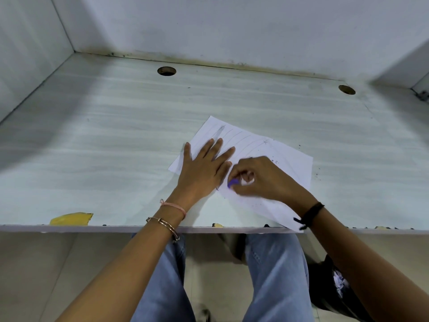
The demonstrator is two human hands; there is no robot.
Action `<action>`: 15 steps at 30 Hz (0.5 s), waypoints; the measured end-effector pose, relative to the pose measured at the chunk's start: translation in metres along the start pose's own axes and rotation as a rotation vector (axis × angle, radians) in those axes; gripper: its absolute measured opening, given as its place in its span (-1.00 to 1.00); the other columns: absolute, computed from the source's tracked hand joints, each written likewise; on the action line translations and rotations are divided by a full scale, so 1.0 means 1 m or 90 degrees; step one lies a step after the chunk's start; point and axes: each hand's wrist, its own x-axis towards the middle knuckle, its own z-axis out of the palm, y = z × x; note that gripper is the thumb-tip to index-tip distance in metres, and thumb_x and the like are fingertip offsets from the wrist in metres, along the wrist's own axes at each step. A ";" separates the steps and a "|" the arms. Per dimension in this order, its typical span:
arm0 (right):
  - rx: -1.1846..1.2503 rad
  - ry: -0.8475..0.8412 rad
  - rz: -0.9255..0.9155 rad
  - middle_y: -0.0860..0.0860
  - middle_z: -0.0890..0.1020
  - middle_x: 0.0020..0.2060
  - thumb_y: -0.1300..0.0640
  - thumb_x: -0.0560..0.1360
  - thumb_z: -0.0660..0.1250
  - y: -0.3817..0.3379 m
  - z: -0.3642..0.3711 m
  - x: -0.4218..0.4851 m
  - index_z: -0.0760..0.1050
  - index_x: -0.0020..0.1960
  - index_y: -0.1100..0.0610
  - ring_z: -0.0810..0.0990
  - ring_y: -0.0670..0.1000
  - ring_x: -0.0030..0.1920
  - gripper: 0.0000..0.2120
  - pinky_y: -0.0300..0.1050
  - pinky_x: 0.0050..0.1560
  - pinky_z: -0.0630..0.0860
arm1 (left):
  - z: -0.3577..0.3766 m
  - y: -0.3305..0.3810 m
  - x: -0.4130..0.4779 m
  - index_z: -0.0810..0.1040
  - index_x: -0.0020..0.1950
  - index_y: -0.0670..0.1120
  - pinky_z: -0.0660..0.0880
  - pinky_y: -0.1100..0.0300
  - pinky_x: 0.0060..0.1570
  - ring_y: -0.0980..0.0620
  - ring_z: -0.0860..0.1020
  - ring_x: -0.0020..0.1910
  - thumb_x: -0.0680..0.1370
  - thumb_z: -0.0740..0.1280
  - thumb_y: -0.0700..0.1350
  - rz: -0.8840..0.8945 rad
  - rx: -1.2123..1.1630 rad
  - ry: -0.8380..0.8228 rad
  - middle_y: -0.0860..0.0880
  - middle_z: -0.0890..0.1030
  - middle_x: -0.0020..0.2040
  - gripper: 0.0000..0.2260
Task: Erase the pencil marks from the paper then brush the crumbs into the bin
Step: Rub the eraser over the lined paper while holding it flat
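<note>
A white sheet of paper point(274, 149) lies askew on the pale desk point(116, 135), its near corner hanging over the front edge. Faint curved pencil lines and a small cross mark its far half. My left hand point(204, 168) presses flat on the sheet with fingers spread. Beside it, my right hand point(260, 177) pinches a small purple eraser point(232, 183) against the paper. Dark eraser crumbs point(275, 161) dot the sheet near that hand and the desk to its right. A dark bin point(336, 287) with crumpled paper stands on the floor by my right leg, partly hidden by my forearm.
Two round cable holes point(166, 71) point(346, 89) sit near the desk's back edge. White partition walls close in the back and both sides. A yellow chipped patch point(72, 219) marks the front edge at left. My knees are under the desk.
</note>
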 end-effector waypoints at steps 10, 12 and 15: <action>0.004 0.026 0.031 -0.11 0.60 -0.31 0.20 0.34 0.46 0.006 -0.003 0.004 0.65 -0.17 0.03 0.46 -0.17 -0.30 -0.90 -0.36 -0.24 0.34 | 0.000 0.001 0.000 -0.05 0.57 0.25 -0.23 -0.30 0.42 0.09 -0.14 0.57 0.68 -0.13 0.13 -0.004 0.002 0.012 0.08 -0.08 0.60 -0.57; -0.005 0.081 0.031 -0.09 0.60 -0.31 0.20 0.35 0.46 0.006 0.002 0.007 0.64 -0.17 0.05 0.47 -0.15 -0.29 -0.91 -0.38 -0.25 0.33 | -0.001 0.001 0.000 -0.05 0.57 0.25 -0.24 -0.30 0.42 0.09 -0.15 0.57 0.68 -0.13 0.13 -0.010 -0.003 0.008 0.09 -0.10 0.60 -0.57; 0.035 0.001 -0.007 -0.09 0.60 -0.31 0.21 0.35 0.47 -0.003 0.005 -0.009 0.64 -0.18 0.07 0.47 -0.10 -0.29 -0.92 -0.37 -0.23 0.37 | 0.000 0.000 0.000 -0.08 0.57 0.25 -0.24 -0.31 0.42 0.09 -0.15 0.57 0.68 -0.14 0.13 -0.006 0.016 0.005 0.08 -0.11 0.60 -0.57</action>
